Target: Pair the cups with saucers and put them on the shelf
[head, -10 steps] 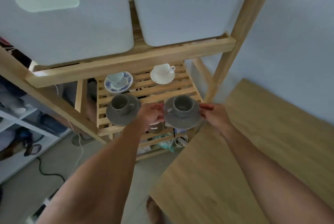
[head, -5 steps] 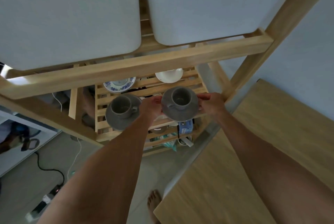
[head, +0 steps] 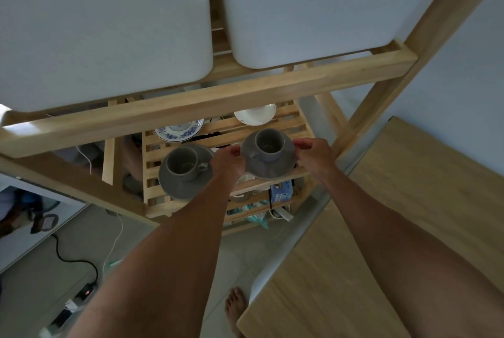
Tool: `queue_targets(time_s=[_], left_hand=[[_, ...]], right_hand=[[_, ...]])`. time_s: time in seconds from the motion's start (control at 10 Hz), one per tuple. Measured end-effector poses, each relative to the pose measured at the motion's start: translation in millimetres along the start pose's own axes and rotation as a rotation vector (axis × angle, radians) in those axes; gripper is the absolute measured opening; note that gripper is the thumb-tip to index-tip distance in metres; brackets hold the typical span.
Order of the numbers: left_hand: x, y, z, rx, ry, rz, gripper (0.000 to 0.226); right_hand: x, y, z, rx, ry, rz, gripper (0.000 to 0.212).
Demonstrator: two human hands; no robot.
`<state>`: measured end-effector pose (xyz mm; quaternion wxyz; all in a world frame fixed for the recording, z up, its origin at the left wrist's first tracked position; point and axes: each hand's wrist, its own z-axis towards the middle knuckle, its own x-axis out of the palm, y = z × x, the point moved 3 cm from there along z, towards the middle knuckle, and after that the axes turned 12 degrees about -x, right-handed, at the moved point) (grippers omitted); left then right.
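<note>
Both my hands hold one grey saucer with a grey cup standing on it, over the right front of the slatted wooden shelf. My left hand grips the saucer's left rim and my right hand its right rim. Whether the saucer touches the slats I cannot tell. To the left, a second grey cup stands on its grey saucer on the shelf. Behind them lie a blue-patterned saucer and a white saucer, partly hidden by the upper rail.
Two white bins sit on the upper shelf, whose wooden rail overhangs the cups. A wooden table is at the right. A lower shelf holds clutter with a blue box. Cables and a power strip lie on the floor.
My hands have carried the grey cup and saucer forward and further onto the right side of the shelf. My head has moved closer and lower under the upper rail.
</note>
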<state>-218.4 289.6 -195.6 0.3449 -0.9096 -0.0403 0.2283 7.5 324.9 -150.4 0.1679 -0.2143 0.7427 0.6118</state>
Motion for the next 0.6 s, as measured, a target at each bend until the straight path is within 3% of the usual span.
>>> queue_targets(time_s=[0.1, 0.2, 0.3, 0.4, 0.6], left_hand=[[-1, -6, -18, 0.057, -0.08, 0.13, 0.015], [-3, -13, -41, 0.091, -0.159, 0.227, 0.023], [-5, -19, -62, 0.062, -0.163, 0.199, 0.045], [-7, -23, -92, 0.049, -0.168, 0.133, 0.05], [-4, 2, -160, 0.137, -0.29, -0.092, 0.037]], right_hand=[[-3, 1, -6, -0.001, -0.006, 0.031, 0.036], [-8, 3, -16, 0.001, -0.023, 0.066, 0.039], [-17, 5, -30, -0.039, -0.052, 0.053, 0.03], [-32, 9, -55, -0.064, -0.06, 0.032, 0.029], [-74, -6, -118, -0.177, -0.113, -0.036, 0.029]])
